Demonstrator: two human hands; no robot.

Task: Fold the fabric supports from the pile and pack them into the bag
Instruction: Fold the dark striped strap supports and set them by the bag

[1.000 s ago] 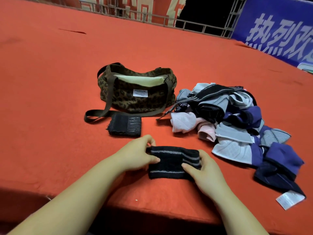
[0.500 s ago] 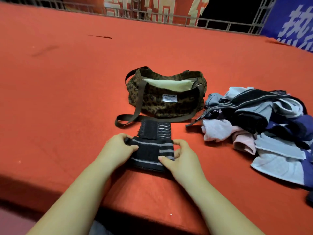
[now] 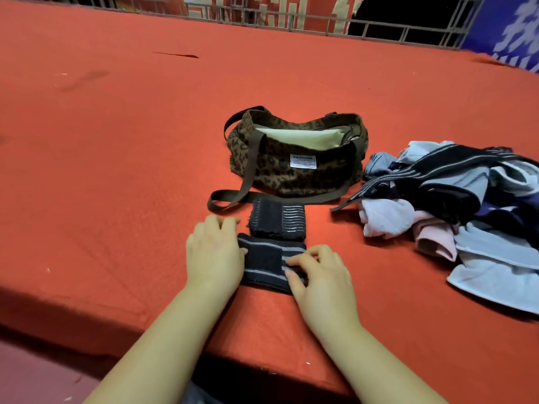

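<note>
Folded black support point(image 3: 269, 262) lies flat on bench point(image 3: 116, 170), long axis left-right. Left hand point(image 3: 214, 253) at its left end, right hand point(image 3: 319, 275) pressing its right end; fingers relaxed, gripping nothing.

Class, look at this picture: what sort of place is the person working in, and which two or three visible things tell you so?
Probably a stage or event platform, not a home. A wide red felt-covered surface serves as the worktop, a metal railing runs along its far edge, and large banners with big printed characters hang behind.

Two folded black supports point(image 3: 275, 218) point(image 3: 267, 262), one leopard-print bag point(image 3: 294, 167), one pile point(image 3: 460, 211) of perhaps a dozen supports.
</note>
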